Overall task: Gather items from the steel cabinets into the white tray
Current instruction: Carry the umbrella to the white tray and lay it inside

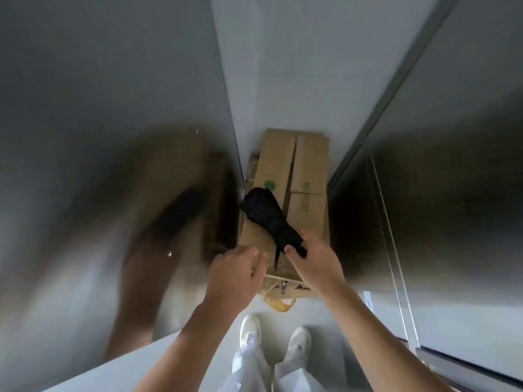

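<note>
A folded black umbrella lies slantwise on top of a brown cardboard box in the gap between two steel cabinets. My right hand grips the umbrella's near end, the thumb over its handle. My left hand hovers just left of it with relaxed fingers and holds nothing. The white tray is not in view.
The steel cabinet on the left mirrors my arm and the umbrella. Another steel cabinet stands on the right. A yellow strap sticks out under the box. My white shoes stand on the pale floor below.
</note>
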{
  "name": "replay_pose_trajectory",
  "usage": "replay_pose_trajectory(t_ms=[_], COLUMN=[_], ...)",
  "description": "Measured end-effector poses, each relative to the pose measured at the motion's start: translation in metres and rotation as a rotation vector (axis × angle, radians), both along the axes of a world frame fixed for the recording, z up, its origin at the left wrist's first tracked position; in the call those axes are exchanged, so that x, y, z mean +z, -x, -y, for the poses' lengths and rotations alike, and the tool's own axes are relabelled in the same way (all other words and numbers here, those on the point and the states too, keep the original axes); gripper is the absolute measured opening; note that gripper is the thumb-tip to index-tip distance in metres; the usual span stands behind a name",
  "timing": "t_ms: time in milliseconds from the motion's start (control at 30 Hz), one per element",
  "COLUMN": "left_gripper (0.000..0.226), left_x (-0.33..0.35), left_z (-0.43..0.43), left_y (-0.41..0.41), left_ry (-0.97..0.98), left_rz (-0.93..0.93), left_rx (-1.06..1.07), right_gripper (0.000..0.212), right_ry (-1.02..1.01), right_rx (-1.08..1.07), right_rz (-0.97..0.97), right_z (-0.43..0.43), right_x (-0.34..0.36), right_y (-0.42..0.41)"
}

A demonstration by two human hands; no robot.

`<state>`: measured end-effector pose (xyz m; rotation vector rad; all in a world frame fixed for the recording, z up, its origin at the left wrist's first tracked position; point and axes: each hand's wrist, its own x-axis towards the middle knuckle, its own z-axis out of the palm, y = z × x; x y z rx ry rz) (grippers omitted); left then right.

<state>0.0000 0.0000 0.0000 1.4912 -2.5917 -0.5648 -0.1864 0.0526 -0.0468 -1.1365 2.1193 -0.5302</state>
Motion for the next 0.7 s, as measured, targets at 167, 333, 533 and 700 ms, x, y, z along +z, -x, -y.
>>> replay_pose_trajectory(t_ms=[167,333,533,700], left_gripper=[0.047,0.042,0.038,0.045], left_x=[-0.041,-0.059,-0.067,-0.056], left_z=[0.019,0.026,0.031,0.032], left_y=[0.008,0.010,0.010,0.015], left_ry=[-0.054,-0.018,-0.023,-0.049], left_rz=[-0.028,-0.046,-0.047,-0.035], left_rx=[0.051,0.081,0.087,0.077], right_gripper=[0.053,0.061,0.055,0.048], right_ry=[-0.043,-0.081,-0.056,-0.058], right_rx=[-0.031,-0.012,-0.060,-0.113], right_rz=[-0.127,-0.077,-0.043,0.055], right_z=[0.052,0.075,0.073,0.056], right_x=[-0.056,-0.096,-0.115,-0.109], right_y=[0.006,0.004,0.005,0.014])
